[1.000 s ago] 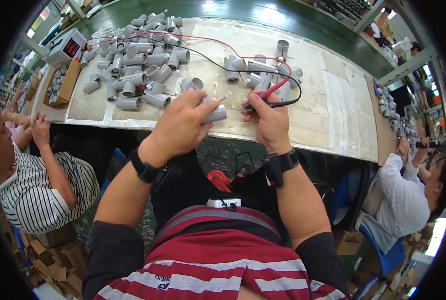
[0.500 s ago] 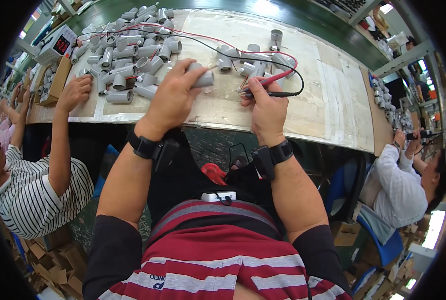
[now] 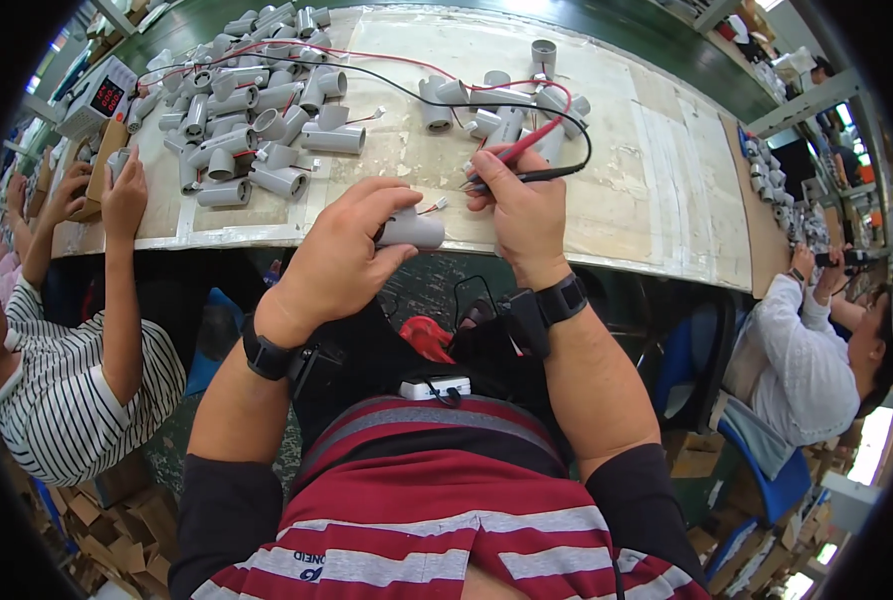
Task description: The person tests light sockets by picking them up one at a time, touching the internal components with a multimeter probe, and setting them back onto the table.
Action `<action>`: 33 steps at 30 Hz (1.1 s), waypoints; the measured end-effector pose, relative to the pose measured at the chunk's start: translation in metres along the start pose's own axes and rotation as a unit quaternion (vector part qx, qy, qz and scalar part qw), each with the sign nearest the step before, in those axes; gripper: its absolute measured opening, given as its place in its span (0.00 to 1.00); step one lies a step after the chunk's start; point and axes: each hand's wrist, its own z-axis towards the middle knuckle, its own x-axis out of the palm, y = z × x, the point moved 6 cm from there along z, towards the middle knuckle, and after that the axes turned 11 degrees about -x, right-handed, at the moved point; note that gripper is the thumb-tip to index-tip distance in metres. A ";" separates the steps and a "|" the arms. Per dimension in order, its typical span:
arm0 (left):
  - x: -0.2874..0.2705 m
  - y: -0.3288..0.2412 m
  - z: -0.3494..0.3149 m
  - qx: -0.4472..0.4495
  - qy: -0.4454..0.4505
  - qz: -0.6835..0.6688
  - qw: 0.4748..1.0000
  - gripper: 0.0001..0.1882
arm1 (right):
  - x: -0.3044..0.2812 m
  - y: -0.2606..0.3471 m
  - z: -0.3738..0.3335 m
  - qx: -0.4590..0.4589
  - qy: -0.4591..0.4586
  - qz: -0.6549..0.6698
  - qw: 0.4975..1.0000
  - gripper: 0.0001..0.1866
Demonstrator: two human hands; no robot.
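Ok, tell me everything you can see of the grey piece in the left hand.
The grey piece is a short tube-shaped fitting, matte like plastic. It lies roughly level at the near edge of the table. The left hand wraps its left end, leaving the right end bare. Thin wires with a small white tip stick out on top, towards the right hand, which holds red and black probes.

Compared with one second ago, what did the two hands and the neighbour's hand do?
The left hand drew its grey tube back to the table edge; the right hand, gripping the red and black probes, followed. The striped-sleeved neighbour's hand reached onto the table. The grey fittings pile stayed.
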 end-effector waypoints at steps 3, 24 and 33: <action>0.000 0.006 -0.004 -0.063 -0.012 -0.058 0.996 0.24 | 0.009 0.003 -0.001 0.004 0.043 -0.045 0.998 0.09; 0.002 0.015 -0.005 -0.057 -0.034 -0.102 0.993 0.27 | 0.020 -0.004 -0.007 -0.005 0.099 -0.140 0.985 0.07; 0.012 0.032 -0.005 -0.122 0.000 -0.181 0.976 0.34 | 0.022 -0.004 -0.007 -0.028 0.101 -0.157 0.982 0.07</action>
